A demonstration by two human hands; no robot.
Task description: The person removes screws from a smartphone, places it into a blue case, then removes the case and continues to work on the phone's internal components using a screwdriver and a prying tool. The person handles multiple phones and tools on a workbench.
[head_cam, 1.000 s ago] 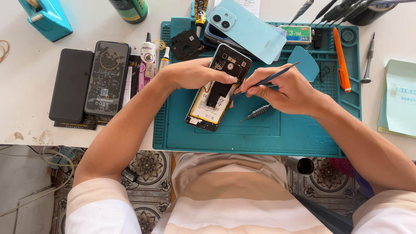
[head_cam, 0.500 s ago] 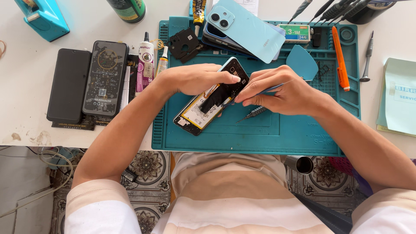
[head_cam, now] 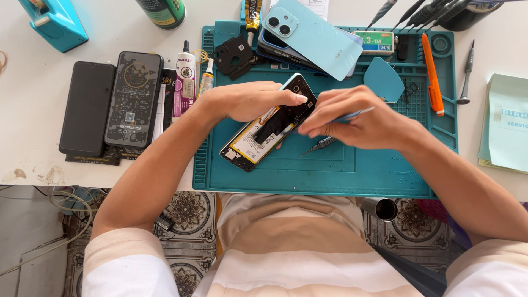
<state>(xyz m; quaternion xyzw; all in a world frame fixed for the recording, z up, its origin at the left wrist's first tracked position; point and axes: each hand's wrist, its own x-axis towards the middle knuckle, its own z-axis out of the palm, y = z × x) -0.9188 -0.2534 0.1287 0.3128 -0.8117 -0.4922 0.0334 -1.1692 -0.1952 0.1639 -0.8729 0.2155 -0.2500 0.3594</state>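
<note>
Hands meet over an opened smartphone [head_cam: 263, 133] lying tilted on the teal repair mat [head_cam: 330, 170]: the left hand [head_cam: 247, 100] is clamped on its upper edge, while the right hand [head_cam: 352, 116] is pinched shut on a thin blue-handled tool [head_cam: 352, 115] at the phone's upper right. Just below that hand a small screwdriver [head_cam: 319, 144] lies on the mat, and a light-blue back cover [head_cam: 312, 36] rests at the mat's top edge.

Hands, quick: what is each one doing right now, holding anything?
Left hand: closed over the opened phone, holding it on the teal mat.
Right hand: closed on a thin blue tool, tip at the phone.
</note>
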